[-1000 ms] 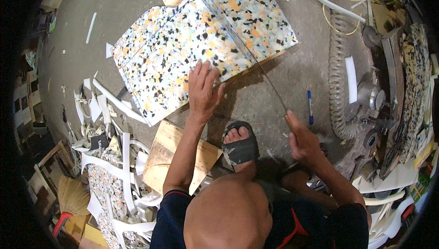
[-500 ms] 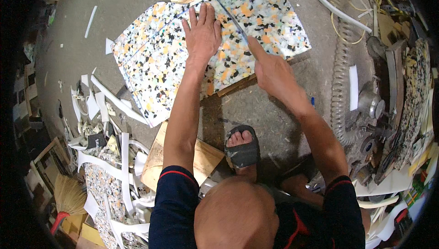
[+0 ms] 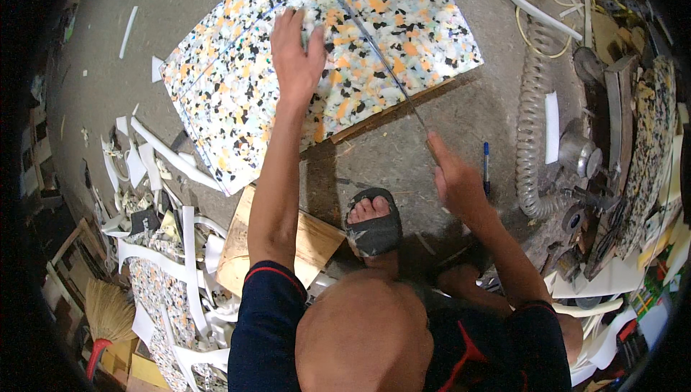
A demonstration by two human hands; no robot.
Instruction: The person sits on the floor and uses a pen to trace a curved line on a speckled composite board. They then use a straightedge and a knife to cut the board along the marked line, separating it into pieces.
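A speckled foam sheet [image 3: 237,97] in white, black, orange and pale blue lies on the floor with blue lines drawn on it. My left hand [image 3: 296,64] rests near its upper middle, fingers stretched out and slightly blurred. In my right hand [image 3: 459,179] is the handle of a long, thin-bladed knife [image 3: 417,113]. Its blade slants up and left across the sheet's near edge, along a dark straight line. My right hand is off the sheet, over the floor. A wooden board [image 3: 374,115] shows beneath the near edge.
Another wooden board [image 3: 313,248] lies near my sandalled foot [image 3: 373,223]. White foam offcuts [image 3: 165,255] pile up at left, beside a broom [image 3: 108,309]. A blue pen [image 3: 486,165] lies right of my right hand; beyond it are a coiled clear hose [image 3: 529,118] and machinery [image 3: 579,154].
My right hand has drawn the knife down and toward me, away from the sheet's edge. My left hand has shifted slightly left, its thumb now apart from the fingers. The pen has come into fuller view.
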